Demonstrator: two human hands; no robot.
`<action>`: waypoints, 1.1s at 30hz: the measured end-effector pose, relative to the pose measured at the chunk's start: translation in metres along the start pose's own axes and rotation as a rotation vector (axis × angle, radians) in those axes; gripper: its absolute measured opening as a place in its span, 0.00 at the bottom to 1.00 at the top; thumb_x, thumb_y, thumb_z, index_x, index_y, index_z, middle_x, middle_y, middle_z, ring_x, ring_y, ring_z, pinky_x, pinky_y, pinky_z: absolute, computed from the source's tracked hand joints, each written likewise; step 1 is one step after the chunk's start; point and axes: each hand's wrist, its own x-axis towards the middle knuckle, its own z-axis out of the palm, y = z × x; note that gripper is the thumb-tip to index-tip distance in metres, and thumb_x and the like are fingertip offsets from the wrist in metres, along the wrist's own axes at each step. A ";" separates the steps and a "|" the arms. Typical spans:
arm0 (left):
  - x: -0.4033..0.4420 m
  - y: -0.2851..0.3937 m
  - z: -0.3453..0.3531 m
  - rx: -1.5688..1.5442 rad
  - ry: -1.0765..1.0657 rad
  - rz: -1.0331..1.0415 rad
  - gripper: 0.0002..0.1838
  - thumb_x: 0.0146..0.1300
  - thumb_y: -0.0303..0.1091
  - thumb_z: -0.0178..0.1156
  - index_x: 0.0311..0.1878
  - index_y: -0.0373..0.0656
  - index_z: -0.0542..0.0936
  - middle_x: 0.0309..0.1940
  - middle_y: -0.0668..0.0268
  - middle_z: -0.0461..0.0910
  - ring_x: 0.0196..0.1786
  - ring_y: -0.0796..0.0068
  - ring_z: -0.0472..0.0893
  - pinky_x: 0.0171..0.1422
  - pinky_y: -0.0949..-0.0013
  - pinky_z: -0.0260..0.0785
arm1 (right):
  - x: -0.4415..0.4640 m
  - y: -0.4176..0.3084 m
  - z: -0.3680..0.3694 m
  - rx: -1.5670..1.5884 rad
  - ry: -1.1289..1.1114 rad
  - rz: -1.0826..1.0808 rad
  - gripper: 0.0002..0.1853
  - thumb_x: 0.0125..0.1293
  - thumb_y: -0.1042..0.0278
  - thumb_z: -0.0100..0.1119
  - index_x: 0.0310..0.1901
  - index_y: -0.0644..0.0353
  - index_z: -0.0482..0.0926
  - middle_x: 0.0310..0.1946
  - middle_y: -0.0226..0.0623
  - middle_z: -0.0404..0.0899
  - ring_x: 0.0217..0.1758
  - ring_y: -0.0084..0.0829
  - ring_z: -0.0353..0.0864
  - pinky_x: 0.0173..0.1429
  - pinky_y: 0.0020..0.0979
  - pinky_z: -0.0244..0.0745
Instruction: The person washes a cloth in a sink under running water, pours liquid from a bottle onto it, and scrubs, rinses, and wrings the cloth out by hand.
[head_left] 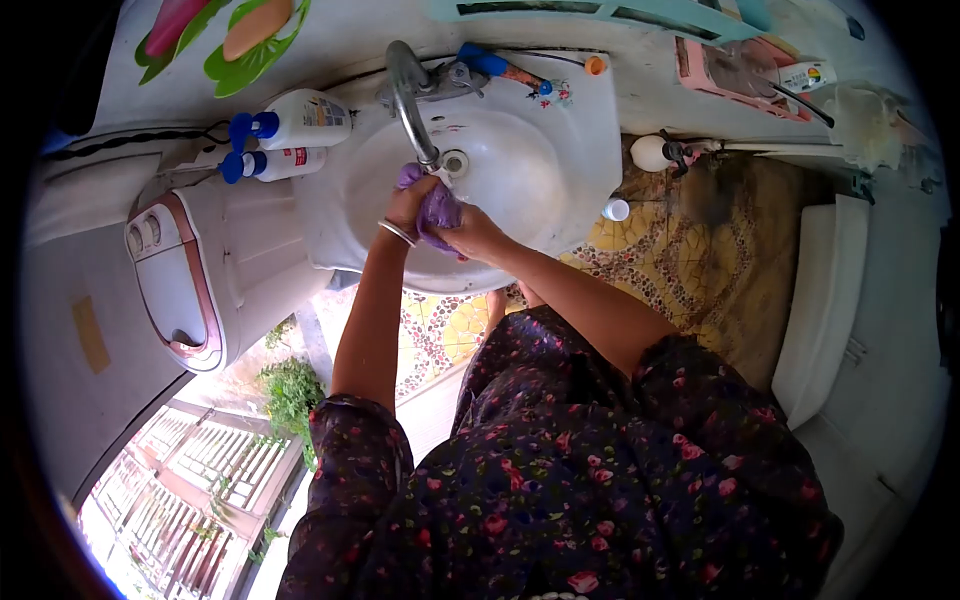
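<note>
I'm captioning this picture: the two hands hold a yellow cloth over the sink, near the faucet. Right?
No: the head view shows a purple cloth, not yellow. The left hand and right hand hold it over the sink, near the faucet.

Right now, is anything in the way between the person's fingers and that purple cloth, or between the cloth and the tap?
Nothing visible is: the left hand and right hand grip the purple cloth directly. Nothing solid shows between it and the tap either; whether those two touch, I cannot tell.
</note>
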 end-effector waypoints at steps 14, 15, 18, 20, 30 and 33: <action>0.005 0.000 0.028 1.309 0.204 0.475 0.13 0.52 0.35 0.66 0.38 0.40 0.78 0.32 0.59 0.80 0.35 0.58 0.79 0.41 0.63 0.71 | 0.025 0.020 -0.012 -0.704 0.164 -0.373 0.21 0.55 0.59 0.64 0.44 0.66 0.74 0.37 0.51 0.80 0.42 0.45 0.81 0.43 0.41 0.77; 0.011 -0.004 0.022 1.208 0.209 0.530 0.13 0.54 0.36 0.66 0.38 0.40 0.77 0.34 0.58 0.79 0.36 0.56 0.78 0.42 0.63 0.71 | 0.031 0.025 -0.017 -0.591 0.167 -0.441 0.24 0.55 0.58 0.65 0.48 0.65 0.73 0.41 0.51 0.79 0.43 0.44 0.81 0.42 0.40 0.79; 0.031 -0.021 0.001 1.543 0.513 0.722 0.17 0.57 0.41 0.65 0.41 0.37 0.78 0.32 0.54 0.80 0.37 0.55 0.80 0.44 0.59 0.72 | 0.033 0.027 -0.022 0.004 0.318 -0.068 0.35 0.53 0.58 0.67 0.59 0.63 0.62 0.55 0.54 0.67 0.46 0.45 0.79 0.41 0.39 0.82; 0.021 -0.017 0.015 1.615 0.664 0.726 0.19 0.58 0.42 0.65 0.43 0.35 0.79 0.33 0.51 0.80 0.39 0.55 0.81 0.45 0.57 0.73 | 0.046 0.029 -0.039 -0.235 0.405 0.002 0.46 0.49 0.55 0.66 0.65 0.65 0.52 0.64 0.57 0.49 0.58 0.56 0.67 0.57 0.52 0.70; -0.012 -0.026 0.038 1.179 0.484 0.679 0.24 0.45 0.38 0.76 0.36 0.31 0.74 0.27 0.56 0.79 0.29 0.63 0.78 0.38 0.63 0.71 | 0.055 -0.046 -0.084 -0.707 0.832 -0.604 0.30 0.52 0.71 0.56 0.59 0.66 0.64 0.62 0.57 0.54 0.63 0.60 0.59 0.65 0.50 0.61; -0.023 -0.014 0.061 1.147 0.380 0.657 0.18 0.47 0.32 0.71 0.39 0.37 0.75 0.27 0.54 0.79 0.33 0.52 0.80 0.41 0.58 0.71 | 0.076 -0.056 -0.093 -0.627 0.688 -0.803 0.30 0.53 0.71 0.54 0.59 0.67 0.64 0.58 0.59 0.60 0.62 0.57 0.61 0.66 0.46 0.60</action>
